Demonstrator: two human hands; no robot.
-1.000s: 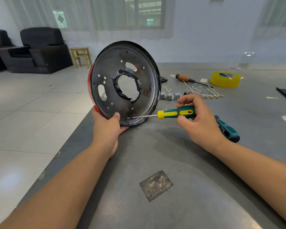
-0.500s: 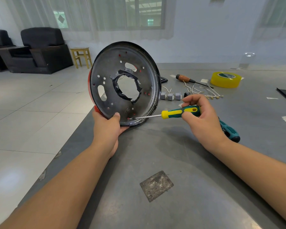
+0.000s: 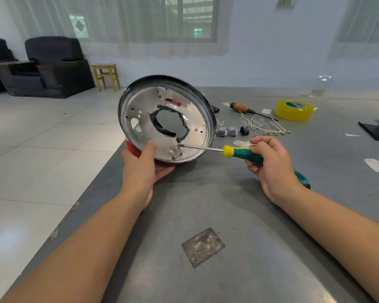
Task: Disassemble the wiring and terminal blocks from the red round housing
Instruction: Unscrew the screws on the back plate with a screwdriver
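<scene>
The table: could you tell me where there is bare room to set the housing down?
The table is bare between the forearms, around the square patch. Behind the housing, it is crowded: terminal blocks, loose wires, tape roll.

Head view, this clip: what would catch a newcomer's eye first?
The red round housing, silvery inside with a torn dark-edged centre hole, tilted at the grey table's left edge in the left hand. The right hand grips a green-yellow screwdriver, tip at the housing's lower inside. Behind lie grey terminal blocks, loose wires and yellow tape.
</scene>
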